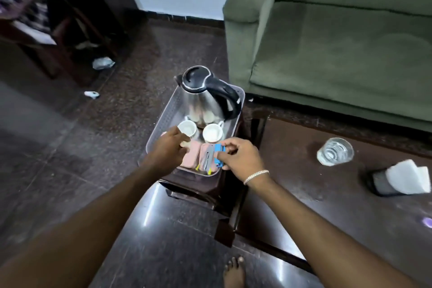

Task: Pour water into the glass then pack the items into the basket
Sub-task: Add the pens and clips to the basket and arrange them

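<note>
Reaching into the basket (240, 93), the left hand (169, 149) curls around something pale beside a white cup (187, 128), while the right hand (243, 159) pinches a blue packet (219, 150) over the basket's near end. Behind both cups stands the kettle (205, 93). Well right of the basket, the glass (335, 151) of water sits on the table (304, 189).

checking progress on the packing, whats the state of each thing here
kettle: upright in basket, lid shut
two cups: in basket, look empty
glass: upright on table, outside basket
blue packet: pinched by right hand
left hand: in basket, grip unclear
</note>
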Action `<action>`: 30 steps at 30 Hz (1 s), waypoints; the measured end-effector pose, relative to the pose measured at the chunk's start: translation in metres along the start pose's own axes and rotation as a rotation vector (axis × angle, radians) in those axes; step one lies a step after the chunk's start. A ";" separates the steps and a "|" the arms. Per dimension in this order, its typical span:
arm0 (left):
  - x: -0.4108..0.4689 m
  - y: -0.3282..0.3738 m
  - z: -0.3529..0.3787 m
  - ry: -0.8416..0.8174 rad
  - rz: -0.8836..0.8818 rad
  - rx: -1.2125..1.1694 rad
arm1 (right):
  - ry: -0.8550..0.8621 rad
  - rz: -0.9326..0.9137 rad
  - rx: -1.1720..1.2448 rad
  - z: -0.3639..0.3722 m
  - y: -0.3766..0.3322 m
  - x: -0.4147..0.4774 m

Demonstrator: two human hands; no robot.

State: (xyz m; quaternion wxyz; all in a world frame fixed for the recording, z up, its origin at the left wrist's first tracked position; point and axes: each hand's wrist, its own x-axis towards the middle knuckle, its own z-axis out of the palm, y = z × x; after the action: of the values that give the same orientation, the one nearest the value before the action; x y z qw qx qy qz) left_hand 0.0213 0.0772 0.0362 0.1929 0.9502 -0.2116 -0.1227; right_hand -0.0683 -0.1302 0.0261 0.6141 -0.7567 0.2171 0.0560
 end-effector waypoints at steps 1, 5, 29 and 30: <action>-0.001 -0.013 -0.001 -0.012 -0.028 0.013 | 0.011 -0.017 -0.113 0.015 -0.003 0.007; 0.001 -0.042 0.002 -0.074 -0.038 0.036 | 0.012 -0.009 -0.383 0.051 -0.008 0.027; 0.023 -0.087 -0.004 -0.114 -0.271 0.096 | 0.057 -0.313 -0.416 0.078 0.003 0.032; 0.021 -0.082 -0.007 -0.069 -0.253 0.149 | 0.119 -0.341 -0.350 0.062 0.006 0.022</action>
State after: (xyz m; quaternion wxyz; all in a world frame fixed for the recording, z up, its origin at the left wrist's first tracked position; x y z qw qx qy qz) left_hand 0.0709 0.1385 0.0050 0.0975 0.9762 -0.1051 -0.1625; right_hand -0.0396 -0.0776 -0.0020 0.4604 -0.8792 0.1092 -0.0561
